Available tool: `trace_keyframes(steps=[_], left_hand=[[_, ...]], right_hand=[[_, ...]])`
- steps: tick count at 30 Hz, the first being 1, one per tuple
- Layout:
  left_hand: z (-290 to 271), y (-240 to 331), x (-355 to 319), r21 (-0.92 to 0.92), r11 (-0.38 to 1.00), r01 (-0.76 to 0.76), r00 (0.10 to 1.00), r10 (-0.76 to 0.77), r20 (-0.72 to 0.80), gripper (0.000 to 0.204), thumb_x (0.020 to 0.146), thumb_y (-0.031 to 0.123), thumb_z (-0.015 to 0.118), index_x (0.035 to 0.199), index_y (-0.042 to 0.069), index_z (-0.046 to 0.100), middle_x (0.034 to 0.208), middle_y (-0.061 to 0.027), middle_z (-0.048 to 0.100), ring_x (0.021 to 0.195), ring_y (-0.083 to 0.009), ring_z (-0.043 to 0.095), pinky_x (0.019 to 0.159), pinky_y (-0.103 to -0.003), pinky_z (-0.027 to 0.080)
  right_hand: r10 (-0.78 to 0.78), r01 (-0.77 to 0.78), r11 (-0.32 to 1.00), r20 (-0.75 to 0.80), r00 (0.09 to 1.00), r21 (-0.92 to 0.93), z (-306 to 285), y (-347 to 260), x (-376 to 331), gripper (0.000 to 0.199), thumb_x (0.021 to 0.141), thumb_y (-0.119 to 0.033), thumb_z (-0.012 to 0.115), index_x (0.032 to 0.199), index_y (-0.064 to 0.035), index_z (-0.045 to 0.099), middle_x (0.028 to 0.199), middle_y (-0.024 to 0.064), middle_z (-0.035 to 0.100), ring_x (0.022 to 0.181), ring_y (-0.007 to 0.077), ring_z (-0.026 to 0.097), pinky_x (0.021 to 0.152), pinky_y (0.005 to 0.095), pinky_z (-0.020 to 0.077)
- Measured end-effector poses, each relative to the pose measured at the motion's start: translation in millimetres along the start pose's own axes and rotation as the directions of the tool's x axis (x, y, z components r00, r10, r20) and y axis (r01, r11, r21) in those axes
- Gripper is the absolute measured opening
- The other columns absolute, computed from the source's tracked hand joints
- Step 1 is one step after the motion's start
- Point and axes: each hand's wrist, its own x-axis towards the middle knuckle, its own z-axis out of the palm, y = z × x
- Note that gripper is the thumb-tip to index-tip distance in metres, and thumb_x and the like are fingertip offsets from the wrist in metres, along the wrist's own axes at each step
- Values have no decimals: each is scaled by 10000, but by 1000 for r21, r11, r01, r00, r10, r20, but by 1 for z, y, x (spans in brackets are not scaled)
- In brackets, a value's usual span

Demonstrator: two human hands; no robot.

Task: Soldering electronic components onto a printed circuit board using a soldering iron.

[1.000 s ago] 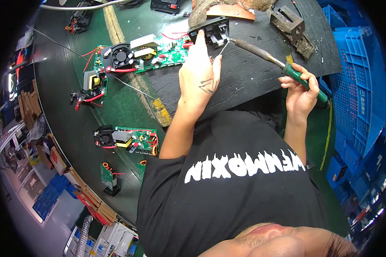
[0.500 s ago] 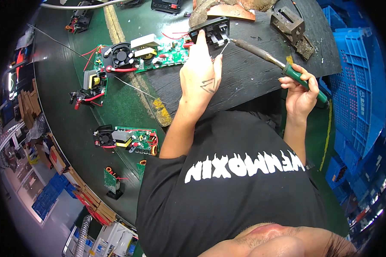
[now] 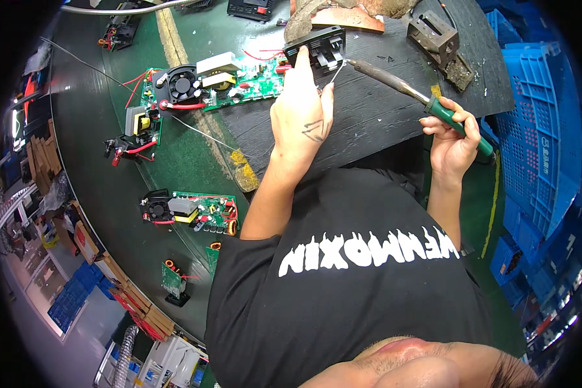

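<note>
My left hand (image 3: 302, 107) is closed on a black plastic end panel (image 3: 315, 45), its index finger pressed along the face. A thin strand of solder wire (image 3: 338, 73) runs from near my left thumb up to the panel's right side. My right hand (image 3: 456, 139) grips the green handle of a soldering iron (image 3: 388, 79). The iron's tip meets the panel's lower right corner, close to the wire's end; exact contact is too small to tell. Left of the panel lies a green circuit board (image 3: 258, 79) with a fan (image 3: 182, 84) and red wires.
A metal soldering iron stand (image 3: 434, 37) is at the back right of the black work board (image 3: 381, 123). Blue plastic crates (image 3: 530, 136) rise on the right. Another fan-fitted board (image 3: 191, 212) and a small board with a coil (image 3: 172, 278) sit on the dark belt to the left.
The small coil board at the lower left has shifted slightly right and down. Both my hands, the panel and the iron stay almost still.
</note>
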Motion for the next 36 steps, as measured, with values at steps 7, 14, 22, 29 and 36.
trace_keyframes(steps=[7,14,22,29,36], left_hand=[[2,0,-1,6,1000,-2,999,3,-43,611,752,112,651,1271,-71,384,649,-106,530,620,-243,550,595,-328,464],[3,-3,-3,-7,1000,-16,999,16,-47,633,749,113,658,1282,-74,372,634,-95,522,595,-227,542,576,-311,459],[-14,2,-6,-97,995,32,999,-31,5,636,745,121,661,1283,-61,374,719,-124,531,587,-227,554,567,-320,473],[-49,-4,-32,-180,978,101,970,-56,238,435,772,127,643,1165,20,489,782,-116,556,585,-246,571,533,-337,463],[-101,-33,-77,21,999,45,848,-49,528,254,739,131,627,962,56,533,836,-117,531,805,-307,551,690,-395,451]], right_hand=[[-10,11,1000,-15,1000,13,-1,1,0,281,898,-257,397,837,0,492,1081,283,541,668,360,643,559,355,569],[-5,5,1000,8,1000,4,-1,1,-1,279,900,-252,394,837,1,493,1082,283,541,672,365,642,562,361,570],[-6,8,999,-34,999,51,-1,-1,-2,284,898,-281,413,839,-12,485,1092,271,544,672,356,644,562,352,569],[2,2,997,-48,999,79,-6,-5,0,271,886,-295,451,837,-33,498,1097,250,561,667,344,645,550,336,561],[155,-95,959,-214,965,267,-18,-9,2,200,849,-217,483,893,-47,578,1058,182,600,645,244,600,544,260,493]])
